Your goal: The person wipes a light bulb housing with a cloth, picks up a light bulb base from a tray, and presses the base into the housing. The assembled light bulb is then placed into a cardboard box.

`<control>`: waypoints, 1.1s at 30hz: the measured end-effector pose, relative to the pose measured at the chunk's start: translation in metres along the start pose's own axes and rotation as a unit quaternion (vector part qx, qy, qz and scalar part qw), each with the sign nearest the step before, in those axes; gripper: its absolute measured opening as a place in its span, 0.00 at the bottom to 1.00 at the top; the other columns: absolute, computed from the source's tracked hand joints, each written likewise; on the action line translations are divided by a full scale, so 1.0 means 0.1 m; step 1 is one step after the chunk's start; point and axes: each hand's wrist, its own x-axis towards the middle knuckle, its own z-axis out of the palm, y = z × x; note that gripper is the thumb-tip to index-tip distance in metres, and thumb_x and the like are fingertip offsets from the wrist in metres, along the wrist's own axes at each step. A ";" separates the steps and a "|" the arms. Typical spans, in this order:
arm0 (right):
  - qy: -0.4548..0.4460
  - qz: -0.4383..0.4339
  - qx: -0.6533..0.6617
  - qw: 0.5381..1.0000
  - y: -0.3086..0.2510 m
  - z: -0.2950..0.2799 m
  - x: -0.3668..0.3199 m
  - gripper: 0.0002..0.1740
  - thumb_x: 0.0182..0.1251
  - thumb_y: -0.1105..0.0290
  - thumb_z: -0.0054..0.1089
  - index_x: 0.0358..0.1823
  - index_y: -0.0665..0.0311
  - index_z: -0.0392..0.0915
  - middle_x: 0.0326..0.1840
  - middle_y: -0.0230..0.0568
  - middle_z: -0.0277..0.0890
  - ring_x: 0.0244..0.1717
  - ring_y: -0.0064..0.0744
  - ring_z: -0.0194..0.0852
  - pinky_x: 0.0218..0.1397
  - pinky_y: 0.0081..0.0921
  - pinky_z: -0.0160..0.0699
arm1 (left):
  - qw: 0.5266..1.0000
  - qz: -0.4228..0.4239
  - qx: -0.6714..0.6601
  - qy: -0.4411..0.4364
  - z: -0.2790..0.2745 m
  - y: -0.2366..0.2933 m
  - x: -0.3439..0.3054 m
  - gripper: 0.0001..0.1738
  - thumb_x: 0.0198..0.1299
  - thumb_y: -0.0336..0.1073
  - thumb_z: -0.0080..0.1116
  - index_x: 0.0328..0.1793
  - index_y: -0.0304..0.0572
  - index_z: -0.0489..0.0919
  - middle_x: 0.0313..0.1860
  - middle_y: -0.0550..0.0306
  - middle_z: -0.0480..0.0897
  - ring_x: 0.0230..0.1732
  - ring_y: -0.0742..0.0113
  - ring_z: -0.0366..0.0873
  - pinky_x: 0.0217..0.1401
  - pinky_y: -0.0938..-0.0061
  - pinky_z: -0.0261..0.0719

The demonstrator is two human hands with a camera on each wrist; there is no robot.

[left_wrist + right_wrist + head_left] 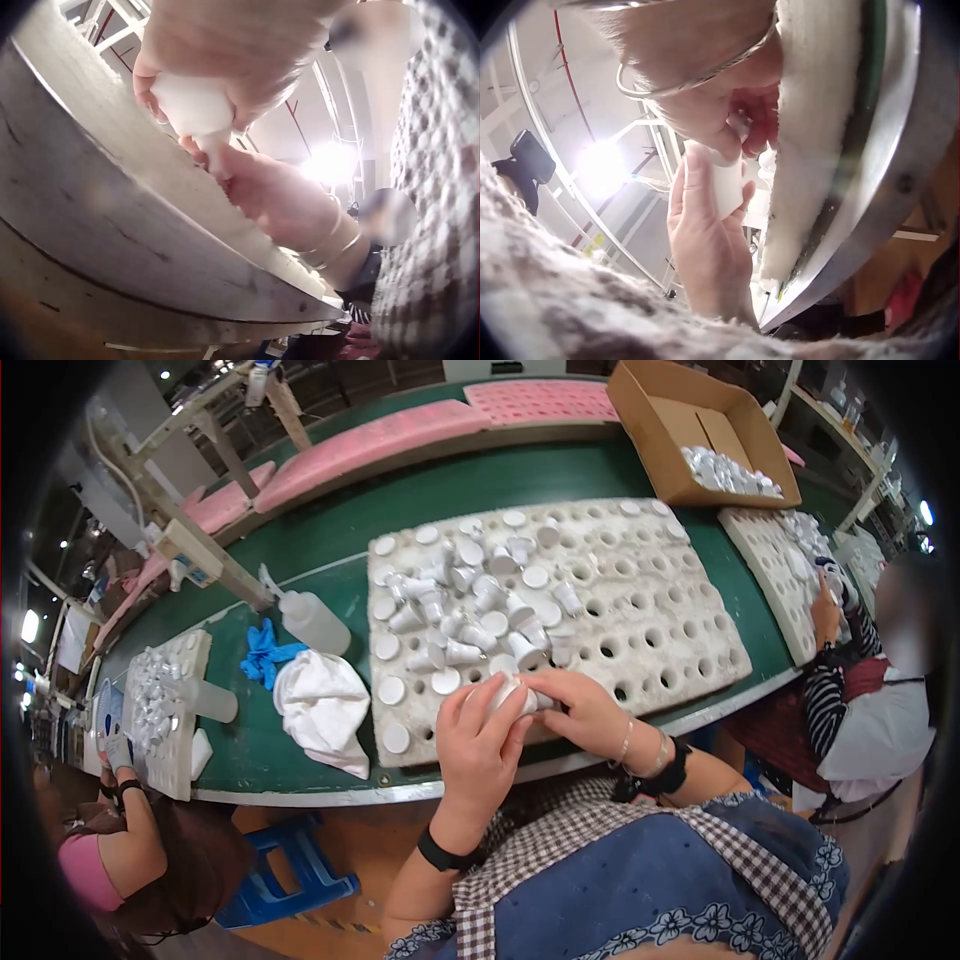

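Over the front edge of a white foam board (680,622) with rows of holes, my two hands meet at a white, smooth, cup-shaped piece (196,105). My left hand (477,738) wraps its fingers and thumb round the wide body. At the narrower end, my right hand (590,712) pinches with thumb and fingers; a small shiny part (739,124) shows between those fingers in the right wrist view. Behind the hands, a heap of white and silvery cup-shaped pieces (490,596) lies on the board. Several pieces with flat round tops sit in holes along the left edge.
A squeeze bottle (316,624), blue glove (266,654) and white cloth (324,705) lie left of the board. A cardboard box (645,430) stands at back right. People work at foam boards on both sides, one at the right (840,700). A blue stool (290,872) stands below.
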 end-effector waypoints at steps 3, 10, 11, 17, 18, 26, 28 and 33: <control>0.012 0.034 0.088 0.995 0.00 0.02 -0.09 0.22 0.64 0.72 0.61 0.60 0.64 0.74 0.40 0.38 0.77 0.34 0.26 0.74 0.38 0.24 0.74 | 0.999 -0.022 -0.024 0.005 -0.04 -0.05 0.01 0.20 0.51 0.32 0.67 0.53 0.46 0.83 0.56 0.53 0.79 0.53 0.50 0.73 0.56 0.61 0.73; 0.063 0.214 0.614 0.757 0.02 -0.03 -0.03 0.15 0.71 0.73 0.53 0.57 0.67 0.72 0.52 0.35 0.74 0.49 0.23 0.76 0.50 0.25 0.83 | 0.996 -0.047 -0.064 0.032 -0.01 0.01 -0.03 0.19 0.51 0.33 0.68 0.51 0.44 0.83 0.57 0.47 0.78 0.54 0.48 0.74 0.58 0.59 0.72; 0.039 0.225 0.588 0.776 0.03 -0.07 -0.02 0.15 0.73 0.73 0.50 0.59 0.66 0.71 0.56 0.37 0.72 0.52 0.24 0.75 0.57 0.31 0.82 | 0.994 -0.077 -0.060 0.043 -0.04 0.01 -0.05 0.18 0.52 0.32 0.66 0.52 0.44 0.83 0.59 0.44 0.76 0.57 0.46 0.73 0.61 0.57 0.70; -0.029 0.209 0.165 0.963 -0.02 -0.02 0.00 0.23 0.60 0.69 0.64 0.57 0.66 0.75 0.43 0.43 0.79 0.35 0.24 0.78 0.32 0.26 0.75 | 0.980 -0.160 -0.103 0.059 -0.08 -0.09 -0.12 0.16 0.55 0.29 0.63 0.51 0.40 0.82 0.62 0.42 0.73 0.60 0.47 0.71 0.63 0.60 0.69; -0.037 0.216 0.169 0.961 -0.03 0.00 -0.01 0.23 0.60 0.69 0.64 0.57 0.66 0.75 0.43 0.43 0.79 0.35 0.24 0.78 0.32 0.26 0.75 | 0.978 -0.170 -0.102 0.056 -0.09 -0.04 -0.09 0.16 0.55 0.29 0.63 0.51 0.40 0.82 0.62 0.42 0.73 0.60 0.47 0.71 0.63 0.60 0.69; 0.009 0.106 0.057 0.993 -0.14 0.04 -0.07 0.36 0.57 0.72 0.63 0.70 0.58 0.63 0.45 0.44 0.80 0.28 0.33 0.76 0.35 0.27 0.77 | 0.996 -0.052 0.070 -0.010 0.00 -0.23 -0.08 0.16 0.55 0.31 0.64 0.51 0.44 0.83 0.54 0.50 0.79 0.50 0.49 0.73 0.53 0.60 0.73; 0.029 0.115 0.077 0.990 -0.14 0.05 -0.06 0.36 0.58 0.72 0.62 0.71 0.59 0.62 0.44 0.43 0.80 0.27 0.30 0.76 0.34 0.26 0.77 | 0.985 -0.147 -0.062 0.066 -0.04 -0.22 -0.10 0.15 0.55 0.31 0.63 0.51 0.44 0.83 0.54 0.52 0.79 0.52 0.49 0.73 0.55 0.60 0.72; -0.027 0.140 0.183 0.973 -0.17 0.01 -0.06 0.41 0.61 0.74 0.60 0.75 0.59 0.53 0.44 0.43 0.79 0.27 0.25 0.75 0.34 0.23 0.78 | 0.998 0.040 0.030 -0.042 -0.06 0.05 -0.01 0.18 0.52 0.32 0.66 0.51 0.48 0.84 0.55 0.53 0.79 0.54 0.49 0.72 0.58 0.59 0.71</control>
